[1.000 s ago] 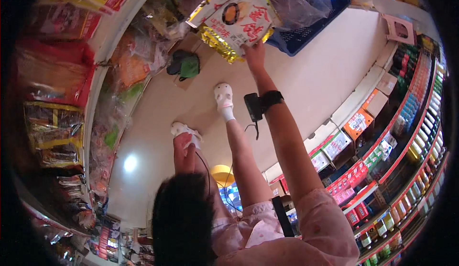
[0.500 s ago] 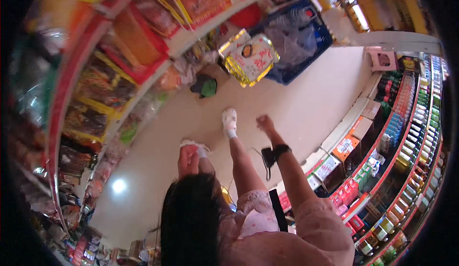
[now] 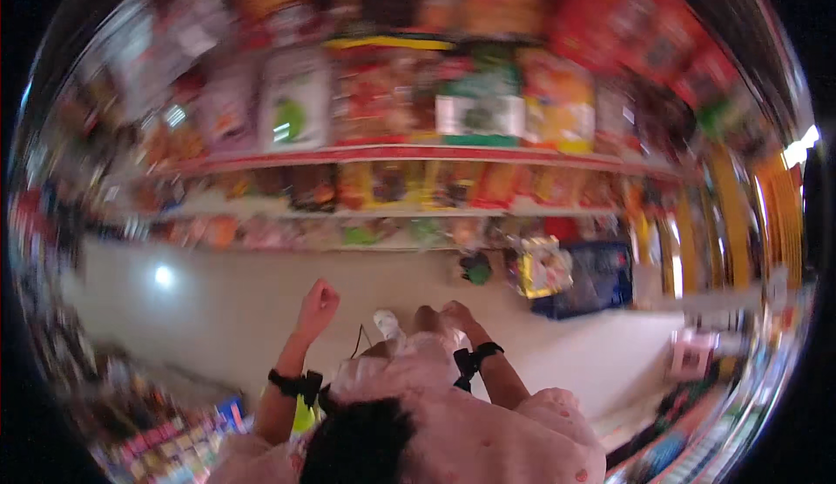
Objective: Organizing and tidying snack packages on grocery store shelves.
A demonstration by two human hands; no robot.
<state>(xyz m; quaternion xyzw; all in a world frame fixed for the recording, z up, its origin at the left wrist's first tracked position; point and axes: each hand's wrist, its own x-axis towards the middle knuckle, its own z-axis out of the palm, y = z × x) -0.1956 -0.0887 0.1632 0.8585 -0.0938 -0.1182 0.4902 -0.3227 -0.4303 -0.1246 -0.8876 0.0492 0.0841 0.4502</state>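
I stand in a shop aisle facing a long shelf of packaged goods. My left hand is raised in front of me over the pale floor, its fingers curled into a loose fist, with nothing seen in it. My right hand hangs low by my leg, its fingers drawn in, and no object shows in it. Each wrist wears a black band with a small dark device, the left band and the right band. Neither hand touches the shelf. Motion blur smears the packets.
On the floor to the right stands a dark blue crate, with a gold and white package at its left end. A dark green item lies beside the shelf's foot. Farther right is a pink stool. Shelved goods lie at lower left.
My view has swung left, from along the aisle to facing the packet shelf; the crate now sits farther right. My left hand has come forward into fuller view, and both hands stay curled.
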